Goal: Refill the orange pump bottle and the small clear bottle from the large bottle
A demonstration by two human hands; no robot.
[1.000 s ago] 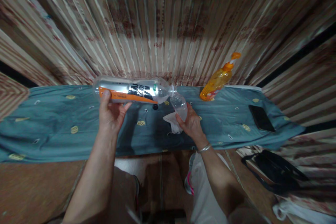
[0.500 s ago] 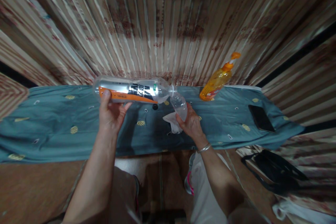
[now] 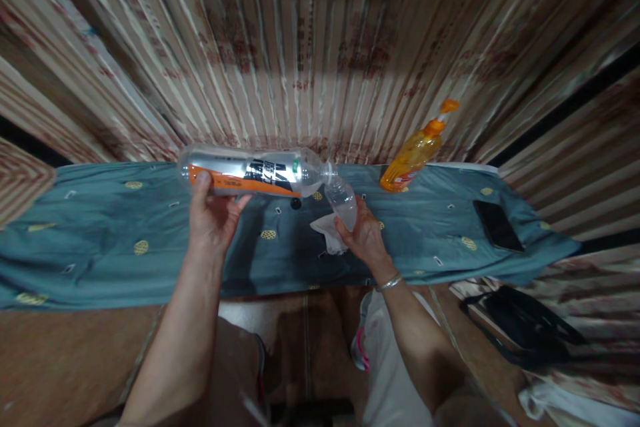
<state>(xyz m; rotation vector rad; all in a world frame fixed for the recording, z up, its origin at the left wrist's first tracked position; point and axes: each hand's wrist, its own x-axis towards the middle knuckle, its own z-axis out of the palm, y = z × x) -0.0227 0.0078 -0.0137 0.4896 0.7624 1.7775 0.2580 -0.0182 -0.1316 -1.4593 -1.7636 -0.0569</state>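
My left hand (image 3: 213, 217) is closed round the base end of a large clear plastic bottle (image 3: 255, 173) with an orange and black label, held on its side above the table. Its open neck points right and meets the mouth of a small clear bottle (image 3: 343, 202). My right hand (image 3: 365, 237) grips that small bottle, tilted, just above a crumpled white tissue (image 3: 327, 230). A small black cap (image 3: 296, 203) lies on the cloth under the big bottle's neck.
A teal cloth with yellow dots (image 3: 100, 247) covers the long table. An orange bottle with a pull-top cap (image 3: 415, 153) stands at the back right, and a black phone (image 3: 497, 225) lies near the right end. Striped curtains (image 3: 310, 47) hang behind. A black bag (image 3: 525, 330) sits on the floor.
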